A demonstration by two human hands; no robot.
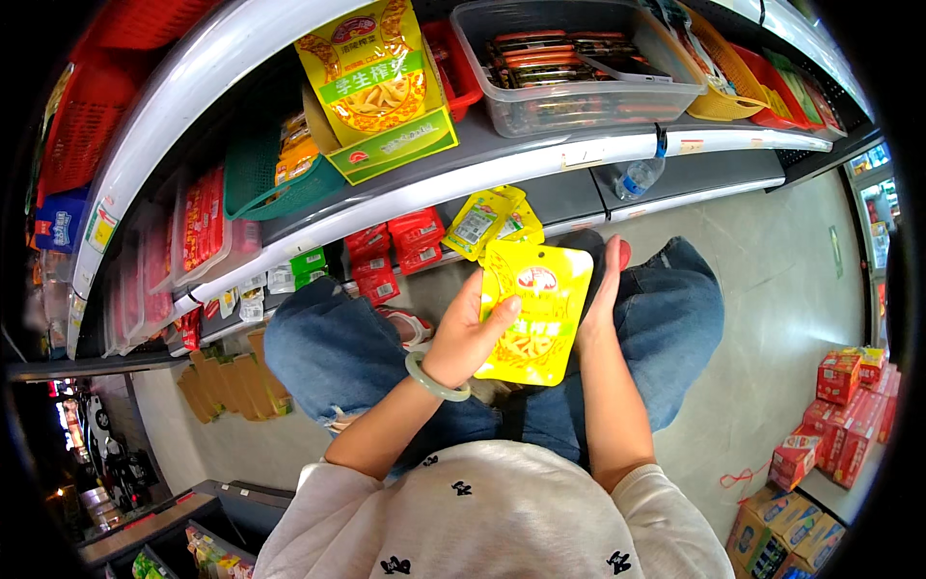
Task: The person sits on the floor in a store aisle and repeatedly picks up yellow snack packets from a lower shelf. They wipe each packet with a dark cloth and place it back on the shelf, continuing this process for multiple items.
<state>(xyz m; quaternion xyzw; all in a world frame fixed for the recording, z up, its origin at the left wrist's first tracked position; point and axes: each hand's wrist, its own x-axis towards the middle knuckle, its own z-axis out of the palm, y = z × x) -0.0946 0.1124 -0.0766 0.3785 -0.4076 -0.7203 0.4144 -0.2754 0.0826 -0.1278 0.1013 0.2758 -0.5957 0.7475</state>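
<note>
A yellow pouch of pickled vegetable [537,311] lies upright in my left hand [474,326], whose thumb presses on its front. My right hand [602,297] is beside the pouch's right edge, palm turned inward against a dark thing that I cannot make out. Whether its fingers grip anything is hidden. Just beyond the pouch, more yellow pouches [477,221] rest on the bottom shelf, next to red packets [416,239]. Above them on the upper shelf stands an open display box [394,148] with yellow pouches of the same kind.
The shelf's white front edge [506,168] curves close above my hands. A clear plastic bin [579,108], a green basket [289,192] and a plastic bottle [640,177] are on the shelves. Flattened cardboard [235,383] lies at the left; red boxes [843,427] are stacked at the right.
</note>
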